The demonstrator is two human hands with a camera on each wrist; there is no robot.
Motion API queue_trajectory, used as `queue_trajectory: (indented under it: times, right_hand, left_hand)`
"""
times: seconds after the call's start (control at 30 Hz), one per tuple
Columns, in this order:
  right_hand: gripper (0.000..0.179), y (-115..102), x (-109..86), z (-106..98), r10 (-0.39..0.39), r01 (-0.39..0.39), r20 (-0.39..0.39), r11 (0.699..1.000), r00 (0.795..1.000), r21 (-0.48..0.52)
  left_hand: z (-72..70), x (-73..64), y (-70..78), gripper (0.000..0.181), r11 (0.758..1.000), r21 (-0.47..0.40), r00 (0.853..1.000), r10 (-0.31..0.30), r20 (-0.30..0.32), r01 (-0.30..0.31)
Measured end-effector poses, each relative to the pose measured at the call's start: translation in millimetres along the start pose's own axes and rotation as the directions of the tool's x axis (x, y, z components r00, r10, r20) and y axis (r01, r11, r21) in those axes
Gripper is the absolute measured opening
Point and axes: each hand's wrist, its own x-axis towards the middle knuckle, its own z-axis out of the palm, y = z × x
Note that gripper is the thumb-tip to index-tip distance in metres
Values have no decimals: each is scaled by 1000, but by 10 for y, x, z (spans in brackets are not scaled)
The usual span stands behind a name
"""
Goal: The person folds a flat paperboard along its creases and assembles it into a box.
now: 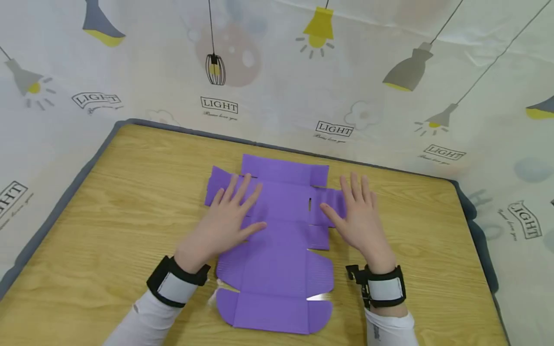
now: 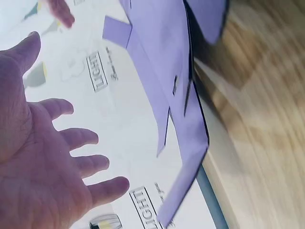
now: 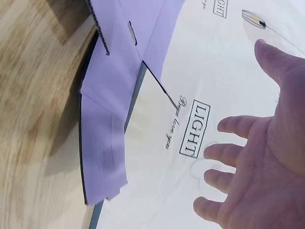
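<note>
Left hand (image 1: 220,226), right hand (image 1: 362,222) over unfolded purple cardboard (image 1: 277,259) on wooden table (image 1: 117,206).
Fingers spread and straight on both, hands hovering apart from the cardboard.

I'm counting two hands (image 1: 218,226) (image 1: 361,221), two wristbands (image 1: 177,284) and two sleeves (image 1: 144,319). Just one cardboard sheet (image 1: 277,262) and one tabletop (image 1: 130,202) though, plus seven printed lamps (image 1: 320,26) in the head view.

That flat cardboard box blank (image 1: 274,269) is straight-up plain purple, against a yellowish wood-grain tabletop (image 1: 130,202) with slate-grey edging (image 1: 255,143), a whitish backdrop sheet (image 1: 164,57) printed with grey-and-yellow hanging lamps (image 1: 409,67) and black "LIGHT" lettering (image 1: 219,105), plus white sleeves (image 1: 147,318) and black wrist straps (image 1: 158,275) with pale patches (image 1: 177,289).
</note>
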Motion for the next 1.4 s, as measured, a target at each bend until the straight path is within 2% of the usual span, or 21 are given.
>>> queue_trajectory:
  times: [0.17, 0.33, 0.57, 0.77, 0.93, 1.07, 1.2, 1.4]
  right_hand:
    - [88, -3, 170, 37, -66, 66, 23, 997, 998, -34]
    - [89, 15, 352, 84, -117, 121, 68, 990, 991, -73]
    - [90, 15, 584, 92, -161, 181, 150, 975, 976, -128]
    - [89, 3, 800, 135, -204, 229, 171, 963, 964, -141]
    - [91, 44, 926, 185, -220, 250, 190, 956, 957, -154]
    - [90, 74, 1011, 227, -211, 243, 206, 960, 955, -141]
    - [87, 72, 1065, 250, -201, 233, 214, 963, 956, -138]
    - [79, 23, 1102, 238, -212, 239, 200, 963, 957, -122]
  left_hand:
    - [108, 8, 124, 85, 993, 61, 994, 101, 35, -103]
    - [204, -47, 196, 85, 974, 109, 978, 190, 90, -199]
    - [320, -136, 213, 84, 962, 98, 959, 236, 159, -253]
    - [397, -221, 241, 86, 951, 74, 939, 283, 195, -302]
    - [440, -251, 289, 90, 931, 99, 920, 324, 219, -352]
    - [454, -273, 314, 94, 921, 102, 907, 344, 243, -376]
    - [455, -298, 313, 93, 921, 94, 898, 340, 280, -378]
    - [446, -287, 299, 92, 941, 48, 894, 303, 329, -336]
